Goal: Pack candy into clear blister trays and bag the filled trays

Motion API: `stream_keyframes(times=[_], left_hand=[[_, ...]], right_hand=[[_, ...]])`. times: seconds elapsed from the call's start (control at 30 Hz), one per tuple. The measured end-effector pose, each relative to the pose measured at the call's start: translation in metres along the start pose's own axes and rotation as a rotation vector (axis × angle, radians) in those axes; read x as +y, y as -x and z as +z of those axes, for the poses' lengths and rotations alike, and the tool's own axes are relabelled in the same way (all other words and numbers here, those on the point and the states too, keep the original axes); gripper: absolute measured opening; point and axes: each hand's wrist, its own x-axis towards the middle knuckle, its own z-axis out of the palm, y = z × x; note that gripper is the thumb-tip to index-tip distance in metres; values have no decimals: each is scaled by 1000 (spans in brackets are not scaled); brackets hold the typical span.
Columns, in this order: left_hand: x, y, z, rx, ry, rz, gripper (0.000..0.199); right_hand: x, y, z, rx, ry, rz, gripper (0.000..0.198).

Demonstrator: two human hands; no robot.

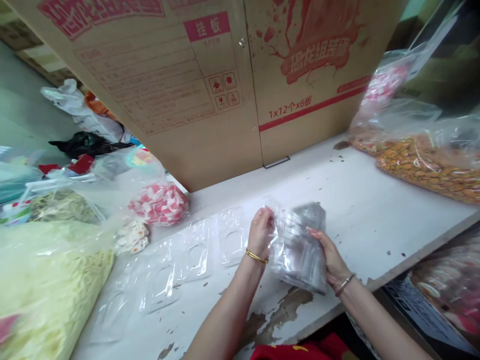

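My right hand (332, 254) grips a thick stack of clear plastic blister trays (298, 250) by its right side, above the table. At the stack's upper left, the closed fingers of my left hand (259, 231) pinch the edge of a clear blister tray (275, 212), partly blurred. Several similar trays lie flat in a row to the left, among them one blister tray (231, 242) close to my left hand and another tray (159, 275) farther off. Each of these has a rounded hollow moulded in it.
A large printed cardboard box (180, 145) stands behind the white table (348, 215), whose paint is chipped. On the left are bags of red-and-white pieces (161, 202) and pale yellow pieces (56, 280). A bag of orange-brown pieces (427, 162) lies at the right.
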Motion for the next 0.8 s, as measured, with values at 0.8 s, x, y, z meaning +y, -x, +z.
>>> stream_keyframes(times=[0.8], left_hand=[[-1,26,35,-245,-216,-30,26]], right_hand=[[-15,15,13,-238,215,-96,36]])
